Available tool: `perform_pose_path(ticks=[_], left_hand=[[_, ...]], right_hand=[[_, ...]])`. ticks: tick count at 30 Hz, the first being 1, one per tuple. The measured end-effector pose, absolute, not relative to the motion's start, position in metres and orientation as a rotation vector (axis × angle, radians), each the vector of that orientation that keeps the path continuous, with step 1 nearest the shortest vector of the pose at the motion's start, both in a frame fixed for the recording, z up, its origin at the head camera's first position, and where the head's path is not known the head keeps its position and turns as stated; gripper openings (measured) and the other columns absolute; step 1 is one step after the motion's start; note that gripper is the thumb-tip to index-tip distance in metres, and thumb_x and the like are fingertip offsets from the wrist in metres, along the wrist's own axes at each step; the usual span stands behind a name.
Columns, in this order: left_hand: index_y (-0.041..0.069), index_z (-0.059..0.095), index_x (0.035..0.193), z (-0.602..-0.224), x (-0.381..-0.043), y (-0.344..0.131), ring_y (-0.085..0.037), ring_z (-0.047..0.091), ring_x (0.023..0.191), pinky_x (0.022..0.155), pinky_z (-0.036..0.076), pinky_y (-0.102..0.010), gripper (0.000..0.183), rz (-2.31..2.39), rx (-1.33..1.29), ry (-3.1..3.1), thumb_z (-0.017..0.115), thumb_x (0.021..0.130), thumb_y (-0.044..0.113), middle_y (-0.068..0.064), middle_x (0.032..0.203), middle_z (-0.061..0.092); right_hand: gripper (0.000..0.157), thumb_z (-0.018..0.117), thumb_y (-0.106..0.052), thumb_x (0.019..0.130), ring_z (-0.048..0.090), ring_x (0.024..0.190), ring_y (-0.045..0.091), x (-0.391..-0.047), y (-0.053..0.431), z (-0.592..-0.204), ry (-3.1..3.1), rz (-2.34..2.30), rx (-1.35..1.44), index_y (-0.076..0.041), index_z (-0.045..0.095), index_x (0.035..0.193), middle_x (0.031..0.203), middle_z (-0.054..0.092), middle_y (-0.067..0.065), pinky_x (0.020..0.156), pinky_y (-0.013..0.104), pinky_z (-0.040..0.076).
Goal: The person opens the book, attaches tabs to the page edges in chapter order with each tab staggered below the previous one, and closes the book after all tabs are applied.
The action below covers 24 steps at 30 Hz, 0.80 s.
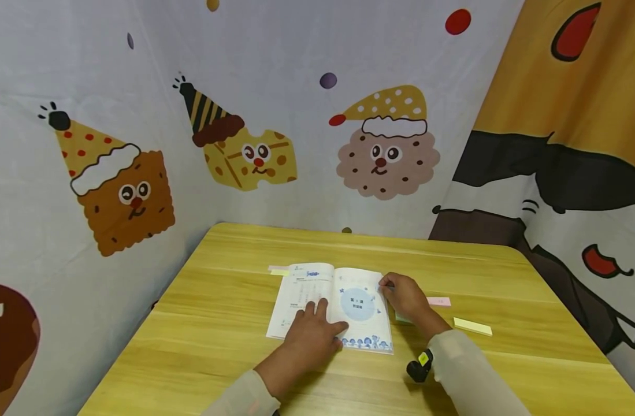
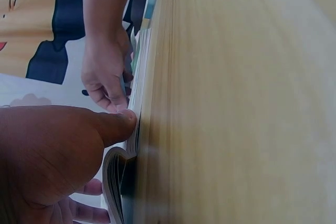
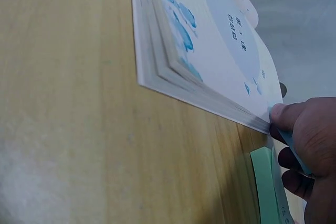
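Observation:
An open book (image 1: 309, 286) lies on the table, its right page printed with a pale blue circle and small blue figures along the bottom. My left hand (image 1: 313, 334) rests across the lower middle of the pages, fingers spread and thumb on the right page. At the upper right edge of that page, my right hand (image 1: 407, 296) pinches a blue sticky note (image 3: 295, 149) between thumb and fingers. The thumb touches the page edge. Below those fingers, in the right wrist view, stands a green sticky note pad (image 3: 265, 184); in the head view it is mostly hidden.
To the right of the right hand are a pink sticky note pad (image 1: 439, 301) and a yellow one (image 1: 472, 326). Pink and yellow tabs (image 1: 279, 271) stick out from the book's upper left edge. A printed cloth (image 1: 296, 214) hangs behind the wooden table (image 1: 192, 323).

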<state>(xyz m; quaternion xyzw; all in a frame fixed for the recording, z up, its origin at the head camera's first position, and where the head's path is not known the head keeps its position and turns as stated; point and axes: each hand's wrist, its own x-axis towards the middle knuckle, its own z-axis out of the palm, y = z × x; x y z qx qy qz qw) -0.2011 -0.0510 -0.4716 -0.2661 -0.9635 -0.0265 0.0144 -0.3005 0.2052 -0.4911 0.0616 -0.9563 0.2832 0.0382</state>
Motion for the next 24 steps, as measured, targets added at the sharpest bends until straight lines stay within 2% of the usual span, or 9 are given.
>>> perform_pose_path(ticks=[6, 16, 20, 24], left_hand=[[0.046, 0.056, 0.125, -0.4709, -0.2005, -0.0512, -0.035, 0.041, 0.106, 0.080, 0.039, -0.049, 0.039, -0.086, -0.831, -2.987, 0.059, 0.087, 0.050, -0.017, 0.128, 0.040], [0.047, 0.056, 0.126, -0.4712, -0.2003, -0.0507, -0.035, 0.041, 0.106, 0.081, 0.039, -0.049, 0.039, -0.083, -0.821, -2.998, 0.059, 0.087, 0.050, -0.017, 0.128, 0.039], [0.047, 0.056, 0.125, -0.4718, -0.2006, -0.0506, -0.034, 0.041, 0.106, 0.080, 0.039, -0.049, 0.039, -0.081, -0.815, -3.000, 0.059, 0.086, 0.050, -0.017, 0.127, 0.039], [0.048, 0.056, 0.125, -0.4729, -0.2010, -0.0508, -0.033, 0.041, 0.104, 0.079, 0.039, -0.048, 0.039, -0.064, -0.821, -2.984, 0.059, 0.086, 0.051, -0.016, 0.125, 0.040]], right_hand=[[0.007, 0.066, -0.022, 0.089, 0.054, 0.075, 0.016, -0.3021, 0.2031, -0.4909, -2.955, 0.849, 0.124, -0.018, 0.064, 0.094, 0.090, 0.063, -0.004, 0.067, 0.033, 0.044], [0.013, 0.068, -0.025, 0.087, 0.057, 0.080, 0.017, -0.3032, 0.1991, -0.4923, -2.980, 0.741, 0.041, -0.018, 0.064, 0.098, 0.098, 0.065, 0.000, 0.069, 0.036, 0.046], [0.022, 0.071, -0.025, 0.084, 0.055, 0.090, 0.022, -0.3030, 0.1994, -0.4925, -2.929, 0.647, 0.092, -0.017, 0.063, 0.102, 0.099, 0.064, 0.001, 0.078, 0.040, 0.045], [0.019, 0.076, -0.023, 0.080, 0.049, 0.098, 0.026, -0.3010, 0.1999, -0.4917, -2.855, 0.498, 0.215, -0.020, 0.069, 0.097, 0.100, 0.061, 0.001, 0.086, 0.046, 0.035]])
